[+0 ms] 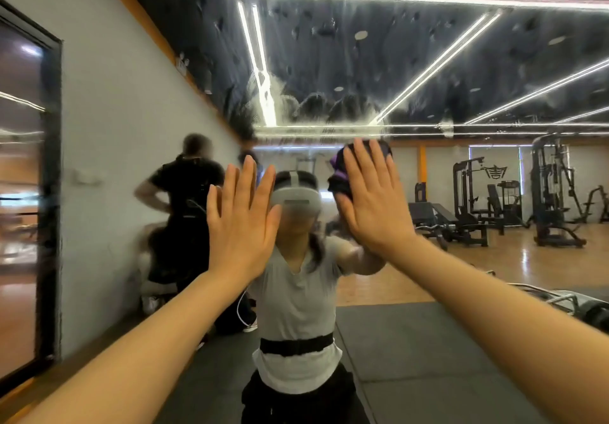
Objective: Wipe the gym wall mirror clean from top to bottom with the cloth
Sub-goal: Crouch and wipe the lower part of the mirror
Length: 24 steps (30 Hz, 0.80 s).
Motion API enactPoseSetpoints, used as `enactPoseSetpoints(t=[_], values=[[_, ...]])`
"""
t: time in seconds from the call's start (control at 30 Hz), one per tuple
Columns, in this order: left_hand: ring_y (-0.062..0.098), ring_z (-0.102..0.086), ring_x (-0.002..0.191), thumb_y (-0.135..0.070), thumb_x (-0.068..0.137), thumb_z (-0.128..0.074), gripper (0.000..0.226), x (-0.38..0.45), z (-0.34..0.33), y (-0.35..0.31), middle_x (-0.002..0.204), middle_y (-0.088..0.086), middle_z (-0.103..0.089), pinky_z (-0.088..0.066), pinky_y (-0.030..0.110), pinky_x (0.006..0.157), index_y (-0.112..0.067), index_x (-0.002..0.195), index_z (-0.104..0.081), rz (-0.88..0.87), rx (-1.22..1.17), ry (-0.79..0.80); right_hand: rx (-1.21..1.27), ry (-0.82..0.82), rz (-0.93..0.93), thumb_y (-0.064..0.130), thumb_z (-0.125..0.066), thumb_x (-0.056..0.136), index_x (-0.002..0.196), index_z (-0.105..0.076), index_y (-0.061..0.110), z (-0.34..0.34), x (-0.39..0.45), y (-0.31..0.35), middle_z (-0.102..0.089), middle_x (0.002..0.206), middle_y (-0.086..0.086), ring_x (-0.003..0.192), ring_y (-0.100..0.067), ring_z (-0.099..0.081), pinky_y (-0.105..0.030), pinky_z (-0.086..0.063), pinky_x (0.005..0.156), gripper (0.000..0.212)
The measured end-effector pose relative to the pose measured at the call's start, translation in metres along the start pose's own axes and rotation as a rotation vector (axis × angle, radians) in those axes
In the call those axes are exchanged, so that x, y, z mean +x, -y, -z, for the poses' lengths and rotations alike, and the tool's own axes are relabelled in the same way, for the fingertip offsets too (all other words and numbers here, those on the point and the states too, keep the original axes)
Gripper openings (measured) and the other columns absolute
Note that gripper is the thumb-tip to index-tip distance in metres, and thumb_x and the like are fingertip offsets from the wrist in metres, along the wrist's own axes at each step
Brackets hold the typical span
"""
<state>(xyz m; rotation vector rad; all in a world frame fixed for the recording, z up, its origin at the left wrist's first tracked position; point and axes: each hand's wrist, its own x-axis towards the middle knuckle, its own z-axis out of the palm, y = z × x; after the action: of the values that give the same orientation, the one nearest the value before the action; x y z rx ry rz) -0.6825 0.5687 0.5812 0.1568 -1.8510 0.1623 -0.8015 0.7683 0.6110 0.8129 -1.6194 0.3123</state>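
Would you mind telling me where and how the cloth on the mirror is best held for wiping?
Probably not pinched: the cloth lies bunched flat against the mirror under the right hand. Come from the front, open palm over its middle, fingers spread upward. Its dark and purple folds stick out left of the fingers, so gather those in under the palm.

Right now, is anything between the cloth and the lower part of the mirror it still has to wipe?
Nothing visible. The right hand presses the cloth flat on the mirror. The left hand rests flat on the glass beside it, off to the left, not under the cloth.
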Motion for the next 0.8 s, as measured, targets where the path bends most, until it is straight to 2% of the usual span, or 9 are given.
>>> enactPoseSetpoints(t=[0.17, 0.33, 0.43, 0.63, 0.8], values=[[0.029, -0.005, 0.153, -0.049, 0.101, -0.017, 0.061, 0.011, -0.012, -0.021, 0.167, 0.007, -0.01, 0.0, 0.049, 0.119, -0.026, 0.158, -0.017, -0.024, -0.004, -0.016, -0.027, -0.058, 0.033, 0.048, -0.023, 0.104, 0.158, -0.014, 0.011, -0.013, -0.043, 0.004, -0.014, 0.165, -0.011, 0.153, -0.03, -0.01, -0.045, -0.005, 0.124, 0.066], [0.031, -0.008, 0.153, -0.047, 0.102, -0.02, 0.06, 0.013, -0.026, -0.023, 0.167, 0.008, -0.012, -0.007, 0.052, 0.12, -0.027, 0.158, -0.013, -0.022, 0.066, -0.072, -0.054, -0.024, 0.065, 0.045, -0.031, 0.101, 0.157, -0.024, 0.01, -0.011, -0.033, -0.006, -0.02, 0.164, -0.013, 0.153, -0.03, -0.012, -0.049, -0.014, 0.122, 0.066], [0.032, -0.011, 0.153, -0.046, 0.102, -0.022, 0.06, 0.012, -0.032, -0.021, 0.167, 0.009, -0.012, -0.01, 0.054, 0.12, -0.027, 0.158, -0.008, -0.034, 0.113, -0.11, -0.057, -0.007, 0.033, 0.044, -0.03, 0.101, 0.157, -0.024, 0.009, -0.001, -0.011, -0.019, -0.018, 0.165, -0.013, 0.153, -0.029, -0.009, -0.046, -0.009, 0.123, 0.067], [0.034, -0.014, 0.152, -0.045, 0.103, -0.024, 0.059, 0.012, -0.035, -0.021, 0.166, 0.01, -0.015, -0.013, 0.055, 0.12, -0.026, 0.158, -0.011, -0.04, 0.135, -0.15, -0.075, 0.053, -0.043, 0.049, -0.023, 0.1, 0.159, -0.017, 0.01, 0.031, 0.055, -0.048, -0.01, 0.167, -0.011, 0.155, -0.029, -0.003, -0.043, -0.002, 0.123, 0.071], [0.033, -0.012, 0.152, -0.045, 0.103, -0.023, 0.059, 0.012, -0.035, -0.021, 0.166, 0.01, -0.014, -0.012, 0.055, 0.12, -0.025, 0.158, -0.015, -0.038, 0.146, -0.137, -0.02, -0.025, -0.121, 0.046, -0.024, 0.1, 0.158, -0.019, 0.008, 0.024, 0.058, -0.047, -0.013, 0.167, -0.013, 0.154, -0.032, -0.005, -0.046, -0.004, 0.123, 0.07]])
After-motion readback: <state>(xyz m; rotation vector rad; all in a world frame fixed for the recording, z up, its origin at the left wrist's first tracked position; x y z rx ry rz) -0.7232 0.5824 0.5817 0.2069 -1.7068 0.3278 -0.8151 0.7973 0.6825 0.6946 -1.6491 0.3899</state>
